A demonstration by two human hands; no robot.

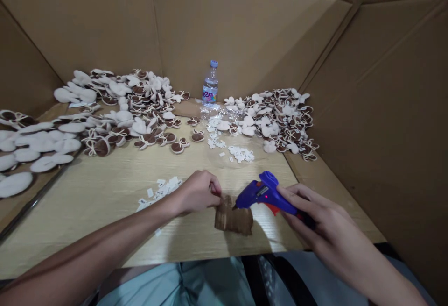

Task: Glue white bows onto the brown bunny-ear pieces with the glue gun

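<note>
My left hand point(198, 193) rests just above a scrap of brown corrugated cardboard point(233, 219), its fingers curled at the scrap's upper edge. Anything pinched there is hidden. My right hand point(329, 222) grips a blue hot glue gun point(266, 194) with a red trigger. The gun's nozzle points left, close to the scrap. A scatter of small white paper tags point(159, 194) lies left of my left hand.
Heaps of white and brown plush bunny-ear pieces point(280, 126) cover the far part of the light wood table point(87, 203). A plastic water bottle point(210, 84) stands at the back. More white tags point(241, 154) lie mid-table. Cardboard walls point(378, 110) surround the table.
</note>
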